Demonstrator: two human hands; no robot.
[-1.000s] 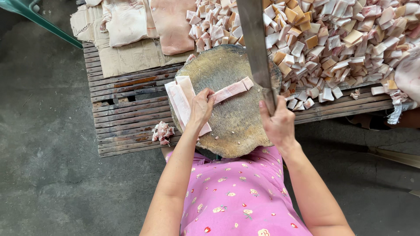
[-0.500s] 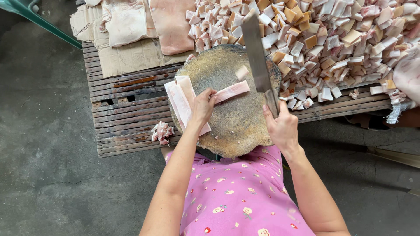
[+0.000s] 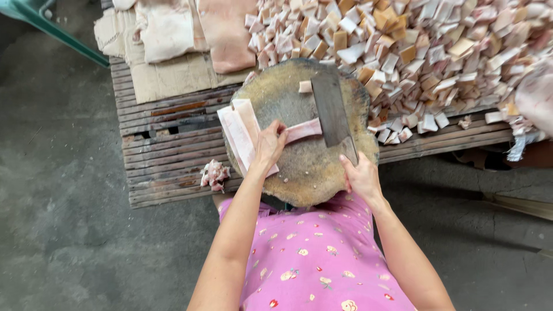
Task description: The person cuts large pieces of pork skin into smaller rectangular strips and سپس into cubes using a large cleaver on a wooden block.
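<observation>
- The strip of meat (image 3: 303, 130) is pale pink, long and narrow, and lies flat across the middle of the round, stained chopping block (image 3: 288, 173).
- The left hand (image 3: 269, 144) presses down on the strip's left end, fingers curled over it.
- The right hand (image 3: 362, 175) is closed around the handle of a cleaver (image 3: 331, 109), whose broad dark blade rests on the strip's right end.
- One small cut cube (image 3: 305, 86) sits on the block just beside the blade.
- More pale strips (image 3: 241, 135) are stacked at the block's left edge, partly under the left wrist.
- The block stands on a slatted wooden counter (image 3: 167, 150); a heap of cut pieces (image 3: 438, 52) lies behind it, running out of frame at the top and right.
- The cleaver's handle is hidden inside the fist, and its cutting edge is hard to make out.
- A small pink clump (image 3: 214, 174) on the counter's edge is too blurred to identify.
</observation>
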